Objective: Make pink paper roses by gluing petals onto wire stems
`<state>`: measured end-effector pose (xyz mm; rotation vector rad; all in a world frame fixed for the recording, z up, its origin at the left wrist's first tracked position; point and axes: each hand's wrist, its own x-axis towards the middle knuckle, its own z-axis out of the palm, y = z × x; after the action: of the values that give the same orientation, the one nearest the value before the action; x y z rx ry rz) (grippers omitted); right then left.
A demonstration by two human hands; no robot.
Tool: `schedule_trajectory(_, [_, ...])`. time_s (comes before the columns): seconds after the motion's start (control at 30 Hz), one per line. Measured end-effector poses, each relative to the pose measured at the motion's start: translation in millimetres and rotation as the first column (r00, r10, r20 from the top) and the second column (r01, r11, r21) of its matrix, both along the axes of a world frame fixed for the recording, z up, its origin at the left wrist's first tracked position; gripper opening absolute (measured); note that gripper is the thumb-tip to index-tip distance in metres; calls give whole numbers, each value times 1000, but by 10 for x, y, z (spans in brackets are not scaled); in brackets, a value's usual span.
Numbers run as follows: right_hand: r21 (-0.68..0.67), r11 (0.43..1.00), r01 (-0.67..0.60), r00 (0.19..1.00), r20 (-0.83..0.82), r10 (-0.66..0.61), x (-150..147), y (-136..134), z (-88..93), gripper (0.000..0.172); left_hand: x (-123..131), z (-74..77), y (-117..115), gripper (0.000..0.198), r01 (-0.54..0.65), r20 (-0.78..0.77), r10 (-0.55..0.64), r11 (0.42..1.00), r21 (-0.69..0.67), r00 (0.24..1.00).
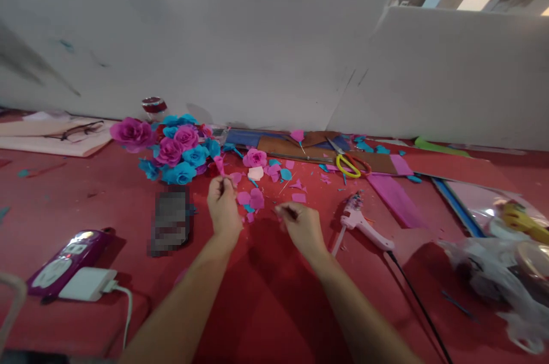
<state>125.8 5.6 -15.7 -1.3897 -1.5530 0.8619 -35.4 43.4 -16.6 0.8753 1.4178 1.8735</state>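
Observation:
My left hand is closed around the lower end of a small pink paper flower bud, held upright above the table. To its right, my right hand is pinched, thumb against fingers; whatever is between the tips is too small to make out. Between and beyond the hands lie loose pink paper petals, a blue petal and a pink paper rose. A bunch of pink and blue paper roses stands left of my left hand. The pink glue gun lies right of my right hand.
Yellow-and-red-handled scissors rest on coloured paper sheets at the back. A blurred dark object, a purple power strip and a white charger lie at left. Right are a plastic bag and the glue gun's cord.

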Motion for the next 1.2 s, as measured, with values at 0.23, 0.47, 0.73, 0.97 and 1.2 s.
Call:
schedule_trajectory(0.23, [116,992,47,990,126,-62,19,-17,-6,19,-394,-130,200,19,-116,-209,82,981,-158,975])
schedule_trajectory(0.47, [49,989,-136,984,125,129,-75,-79,-11,13,-572,-122,199,16,-187,-690,-173,891,-414,703])
schedule_trajectory(0.73, [128,986,-111,953,295,69,-51,-158,114,28,-531,-78,194,14,-202,-744,-177,899,-389,645])
schedule_trajectory(0.97, [72,997,16,997,70,-21,-64,-100,88,21,-323,88,89,16,248,-330,-395,879,-408,857])
schedule_trajectory(1.2, [-277,955,-103,790,-606,-90,3,2,149,36,-40,284,-122,35,766,233,-745,527,-368,625])
